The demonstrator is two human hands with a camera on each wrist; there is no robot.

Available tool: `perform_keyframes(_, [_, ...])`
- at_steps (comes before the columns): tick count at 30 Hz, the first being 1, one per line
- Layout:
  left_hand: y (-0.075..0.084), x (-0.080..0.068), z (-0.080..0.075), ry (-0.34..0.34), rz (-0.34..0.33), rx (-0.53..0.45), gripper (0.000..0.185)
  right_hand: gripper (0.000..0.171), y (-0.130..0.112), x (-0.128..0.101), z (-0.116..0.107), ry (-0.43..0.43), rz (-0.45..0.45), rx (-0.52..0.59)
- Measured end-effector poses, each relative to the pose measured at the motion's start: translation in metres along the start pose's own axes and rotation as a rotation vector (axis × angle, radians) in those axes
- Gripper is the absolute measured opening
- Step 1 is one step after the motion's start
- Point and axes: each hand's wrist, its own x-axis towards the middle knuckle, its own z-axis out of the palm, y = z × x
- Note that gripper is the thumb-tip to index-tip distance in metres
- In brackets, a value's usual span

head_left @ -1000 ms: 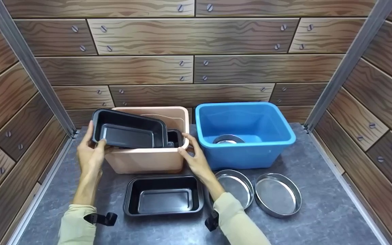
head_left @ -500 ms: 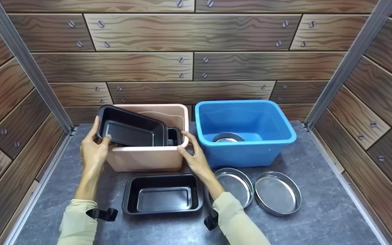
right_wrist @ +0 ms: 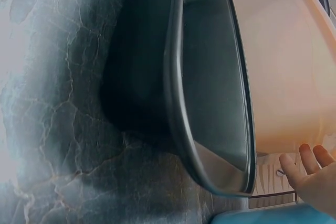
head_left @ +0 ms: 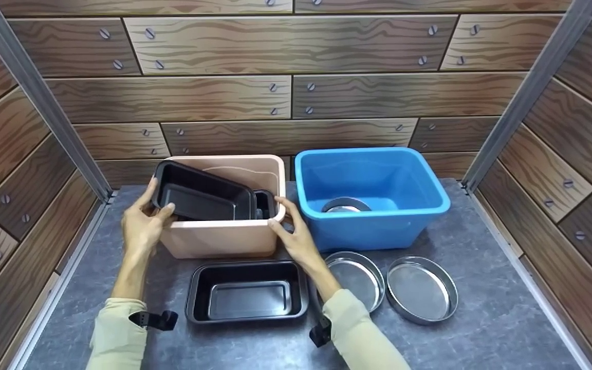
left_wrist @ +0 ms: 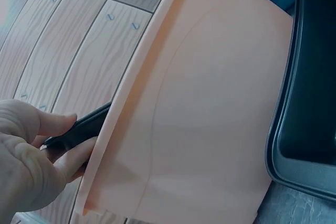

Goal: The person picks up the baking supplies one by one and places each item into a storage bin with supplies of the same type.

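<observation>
My left hand [head_left: 142, 226] pinches the left end of a black loaf pan [head_left: 198, 203], thumb on its near side. That pan lies tilted in the peach plastic bin [head_left: 219, 241], its left end raised at the rim and its right end lower. In the left wrist view, the pan's end [left_wrist: 86, 129] sticks out past the bin's rim between thumb and fingers. My right hand [head_left: 298, 239] holds the bin's front right corner, thumb on the front and fingers along the right side. Another dark pan [head_left: 264, 204] shows inside the bin, partly hidden.
A black loaf pan [head_left: 248, 300] rests on the grey table in front of the peach bin. To the right stands a blue bin [head_left: 373, 231] with a round tin [head_left: 346, 204] inside. Two round cake tins [head_left: 360, 282] lie before it, one partly behind my right forearm.
The left hand has shifted right and brought the loaf pan further over and down into the peach bin. The right hand stays at the bin's corner.
</observation>
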Motion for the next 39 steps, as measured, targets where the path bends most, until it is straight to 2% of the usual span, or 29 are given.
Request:
perform_keyframes(3, [-0.004, 0.001, -0.002, 0.001, -0.035, -0.053, 0.067, 0.053, 0.001, 0.001, 0.002, -0.008, -0.010, 0.011])
perform_keyframes(7, [-0.008, 0.002, -0.003, -0.027, -0.118, -0.257, 0.068, 0.053, 0.001, 0.002, 0.002, -0.004, -0.023, 0.011])
perform_keyframes(9, [-0.010, 0.003, -0.004, -0.041, -0.131, -0.316, 0.070, 0.053, 0.000, 0.003, 0.003, -0.005, -0.016, -0.004])
perform_keyframes(14, [-0.007, 0.005, -0.002, -0.073, -0.092, -0.287, 0.070, 0.055, -0.002, 0.004, 0.001, -0.005, -0.014, 0.000])
perform_keyframes(18, [-0.009, 0.003, -0.002, -0.096, -0.109, -0.387, 0.067, 0.054, -0.001, 0.003, 0.001, -0.008, -0.010, 0.006])
perform_keyframes(20, [-0.011, 0.001, -0.003, -0.107, -0.107, -0.406, 0.066, 0.053, 0.000, 0.002, 0.001, -0.011, -0.006, 0.000])
perform_keyframes(25, [-0.014, 0.000, -0.006, -0.153, -0.071, -0.361, 0.067, 0.053, 0.000, 0.003, 0.001, -0.005, -0.006, -0.002])
perform_keyframes(29, [-0.015, -0.002, -0.008, -0.182, -0.047, -0.361, 0.066, 0.054, 0.000, 0.004, 0.000, -0.001, -0.007, 0.004])
perform_keyframes(39, [-0.013, -0.026, -0.014, -0.302, -0.022, -0.570, 0.062, 0.056, 0.000, 0.003, 0.000, -0.019, 0.009, 0.005])
